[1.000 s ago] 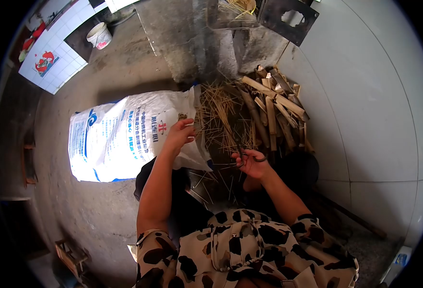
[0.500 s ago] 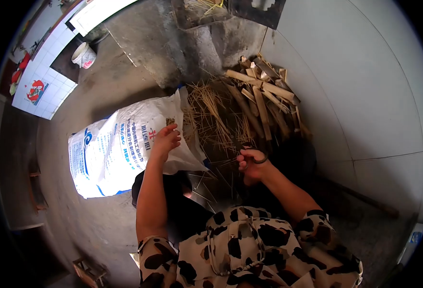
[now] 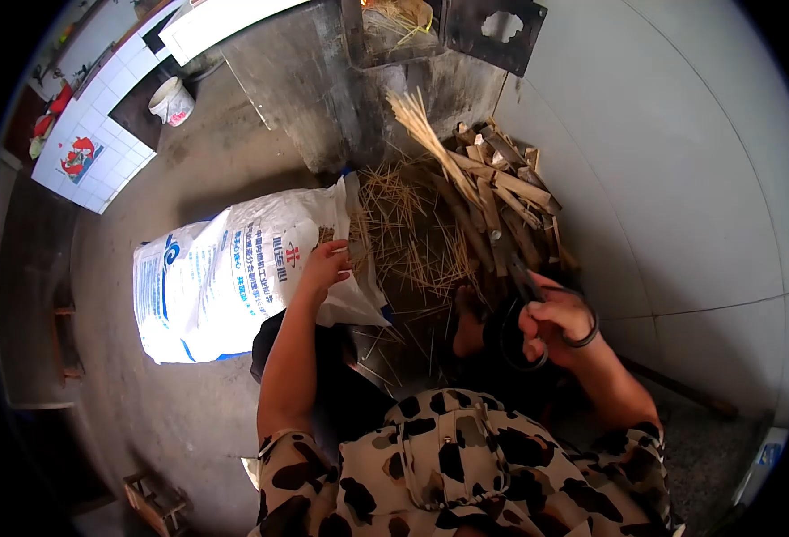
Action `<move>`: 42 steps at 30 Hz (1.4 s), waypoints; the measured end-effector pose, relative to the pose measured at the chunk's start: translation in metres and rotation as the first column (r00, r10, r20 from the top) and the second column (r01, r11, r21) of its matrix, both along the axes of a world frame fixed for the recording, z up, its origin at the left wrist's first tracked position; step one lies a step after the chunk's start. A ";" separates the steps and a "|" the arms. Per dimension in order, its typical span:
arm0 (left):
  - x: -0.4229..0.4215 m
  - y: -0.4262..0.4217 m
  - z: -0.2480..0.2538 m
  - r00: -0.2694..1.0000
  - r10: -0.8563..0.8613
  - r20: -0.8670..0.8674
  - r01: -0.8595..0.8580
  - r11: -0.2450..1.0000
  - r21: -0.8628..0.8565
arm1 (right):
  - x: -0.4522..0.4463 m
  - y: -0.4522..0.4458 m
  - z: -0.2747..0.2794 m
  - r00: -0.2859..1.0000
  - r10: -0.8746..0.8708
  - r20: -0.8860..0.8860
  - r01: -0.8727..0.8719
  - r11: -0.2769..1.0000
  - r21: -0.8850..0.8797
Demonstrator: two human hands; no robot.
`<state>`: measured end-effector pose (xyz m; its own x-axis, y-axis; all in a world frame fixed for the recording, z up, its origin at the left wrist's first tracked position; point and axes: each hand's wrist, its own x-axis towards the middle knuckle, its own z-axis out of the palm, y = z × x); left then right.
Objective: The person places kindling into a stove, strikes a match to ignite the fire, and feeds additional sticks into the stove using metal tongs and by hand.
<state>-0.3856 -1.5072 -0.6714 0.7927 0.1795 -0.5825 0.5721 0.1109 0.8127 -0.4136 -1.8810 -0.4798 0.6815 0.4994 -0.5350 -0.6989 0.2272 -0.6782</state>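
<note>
My right hand is closed around the looped black handles of a pair of fire tongs, which point up and away from me. A bundle of thin straw-like sticks rises from the far end of the tongs, over the firewood; the exact grip point is hard to make out. My left hand hangs at the mouth of a white printed sack, its fingers loosely bent and holding nothing visible. Loose sticks are scattered on the floor between the sack and the firewood.
Split firewood is piled against the tiled wall. Ahead stands a concrete stove, its firebox holding straw and a glow, with a metal door swung open. A white bucket and a wooden stool stand on the left.
My right hand has moved right and nearer me, with the tongs now plainly visible. The stick bundle has lifted off the floor towards the stove. My left hand has stayed by the sack.
</note>
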 end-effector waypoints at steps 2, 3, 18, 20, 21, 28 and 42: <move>-0.001 0.001 -0.001 1.000 -0.011 0.000 0.011 1.000 -0.008 | 0.006 0.001 0.017 0.997 -0.024 0.072 0.026 0.999 -0.027; -0.001 0.002 -0.003 1.000 -0.018 -0.001 0.018 1.000 -0.014 | 0.010 0.000 0.024 0.994 -0.031 0.104 0.036 0.998 -0.053; -0.008 0.007 0.001 0.999 0.000 0.048 0.004 0.998 -0.067 | 0.139 0.115 0.073 0.885 0.113 0.452 0.017 0.961 -0.274; -0.007 0.008 0.000 0.999 -0.004 0.047 0.007 0.997 -0.079 | 0.154 0.132 0.073 0.888 0.126 0.442 0.007 0.958 -0.288; -0.006 0.009 0.000 0.999 -0.003 0.047 0.007 0.996 -0.085 | 0.164 0.142 0.069 0.874 0.113 0.472 0.023 0.962 -0.273; -0.004 0.011 0.005 0.999 0.000 0.034 0.004 0.994 -0.111 | 0.196 0.183 0.064 0.877 0.123 0.465 0.042 0.943 -0.330; -0.007 0.009 0.009 1.000 -0.016 -0.022 0.013 0.995 -0.099 | 0.257 0.230 0.042 0.870 -0.001 0.492 0.041 0.997 -0.070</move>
<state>-0.3929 -1.4987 -0.6628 0.7809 0.1088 -0.6151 0.5927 0.1815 0.7847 -0.1562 -1.6507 -0.4377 0.8759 0.4539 -0.1635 -0.2663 0.1724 -0.9484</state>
